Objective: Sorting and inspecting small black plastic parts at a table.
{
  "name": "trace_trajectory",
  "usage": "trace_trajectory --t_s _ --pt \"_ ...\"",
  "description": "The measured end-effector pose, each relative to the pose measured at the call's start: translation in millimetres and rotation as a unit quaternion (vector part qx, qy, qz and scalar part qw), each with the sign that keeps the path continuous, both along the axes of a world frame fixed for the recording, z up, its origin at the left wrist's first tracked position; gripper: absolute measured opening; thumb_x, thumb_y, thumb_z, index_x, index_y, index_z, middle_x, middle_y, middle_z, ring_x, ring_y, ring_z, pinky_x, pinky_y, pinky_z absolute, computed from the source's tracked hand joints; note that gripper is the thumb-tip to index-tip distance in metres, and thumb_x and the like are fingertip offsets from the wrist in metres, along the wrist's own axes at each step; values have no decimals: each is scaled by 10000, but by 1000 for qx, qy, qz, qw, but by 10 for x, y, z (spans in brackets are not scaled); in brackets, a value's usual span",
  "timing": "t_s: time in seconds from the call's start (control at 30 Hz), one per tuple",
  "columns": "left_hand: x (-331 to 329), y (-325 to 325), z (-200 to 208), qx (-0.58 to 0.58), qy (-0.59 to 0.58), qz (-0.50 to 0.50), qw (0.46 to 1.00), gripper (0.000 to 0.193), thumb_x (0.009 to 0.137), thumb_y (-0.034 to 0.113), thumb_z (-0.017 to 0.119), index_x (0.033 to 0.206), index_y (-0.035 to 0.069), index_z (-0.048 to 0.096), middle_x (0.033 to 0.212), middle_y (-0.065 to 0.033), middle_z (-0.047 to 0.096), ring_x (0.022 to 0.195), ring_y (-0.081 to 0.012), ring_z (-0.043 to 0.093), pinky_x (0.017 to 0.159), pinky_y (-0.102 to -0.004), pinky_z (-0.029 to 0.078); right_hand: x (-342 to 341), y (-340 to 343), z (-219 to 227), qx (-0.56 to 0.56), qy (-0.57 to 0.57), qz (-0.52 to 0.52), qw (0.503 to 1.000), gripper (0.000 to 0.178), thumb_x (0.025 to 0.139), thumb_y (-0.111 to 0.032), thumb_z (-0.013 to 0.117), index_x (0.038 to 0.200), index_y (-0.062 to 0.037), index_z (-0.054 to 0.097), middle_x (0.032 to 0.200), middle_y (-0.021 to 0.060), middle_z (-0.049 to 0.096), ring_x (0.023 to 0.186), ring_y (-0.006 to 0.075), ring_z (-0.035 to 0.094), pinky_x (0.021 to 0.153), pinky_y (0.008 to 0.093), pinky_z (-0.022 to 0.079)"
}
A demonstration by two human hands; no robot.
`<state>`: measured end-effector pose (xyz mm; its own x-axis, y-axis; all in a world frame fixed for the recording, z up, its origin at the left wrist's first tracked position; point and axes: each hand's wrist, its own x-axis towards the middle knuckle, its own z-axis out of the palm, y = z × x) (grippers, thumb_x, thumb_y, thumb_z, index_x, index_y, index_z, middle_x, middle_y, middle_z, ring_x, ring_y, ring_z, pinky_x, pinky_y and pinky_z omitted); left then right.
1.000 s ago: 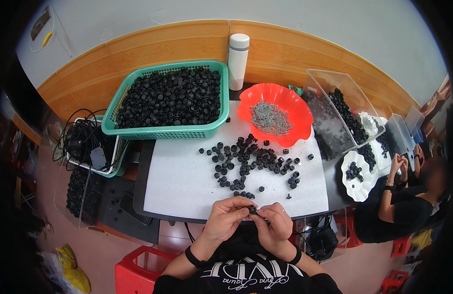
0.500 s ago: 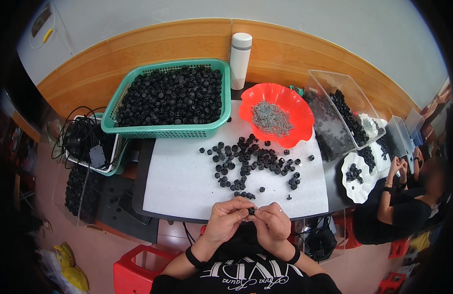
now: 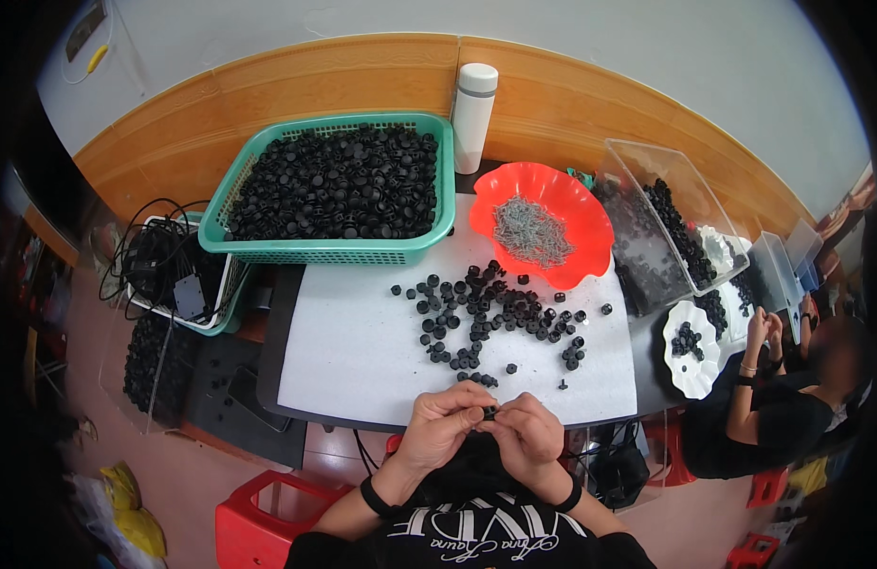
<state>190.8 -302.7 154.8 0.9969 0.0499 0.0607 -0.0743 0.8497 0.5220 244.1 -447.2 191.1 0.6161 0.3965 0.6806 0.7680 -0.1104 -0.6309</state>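
My left hand (image 3: 444, 423) and my right hand (image 3: 526, 431) meet just in front of the table's near edge. Their fingertips pinch one small black plastic part (image 3: 489, 412), mostly hidden by the fingers. Beyond them, many loose black plastic parts (image 3: 476, 313) lie scattered over a white sheet (image 3: 334, 351). A red wavy-rimmed dish (image 3: 590, 213) behind the pile holds a heap of thin grey metal pins or screws (image 3: 531, 232). To its left, a green basket (image 3: 324, 251) is heaped with similar black parts.
A white bottle (image 3: 474, 119) stands against the wooden panel. Clear bins (image 3: 680, 218) with black parts and a white scalloped dish (image 3: 706, 379) are at right, near another person (image 3: 780, 408) working. A crate of cables (image 3: 177, 275) is at left; a red stool (image 3: 258, 522) stands below.
The view has shifted slightly, so the table's things appear a little to the right. Both hands keep pinching the small black part with only slight finger movement.
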Motion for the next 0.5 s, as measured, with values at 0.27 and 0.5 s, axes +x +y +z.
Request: trace_trajectory --t_s 0.27,0.5 --pt "-8 6 16 10 3 -3 1000 170 926 13 677 1068 -70 718 1057 -135 634 951 -199 637 825 -287 547 33 -56 36 -11 75 29 997 266 725 -23 850 835 -17 608 747 106 630 601 218 611 518 294 470" --pt "-11 6 -6 25 -3 -1 1000 172 934 13 668 1074 -76 712 1047 -131 632 938 -196 636 817 -286 544 66 -61 43 -13 101 52 993 277 728 -28 852 828 -25 593 729 97 623 574 206 598 509 286 454"
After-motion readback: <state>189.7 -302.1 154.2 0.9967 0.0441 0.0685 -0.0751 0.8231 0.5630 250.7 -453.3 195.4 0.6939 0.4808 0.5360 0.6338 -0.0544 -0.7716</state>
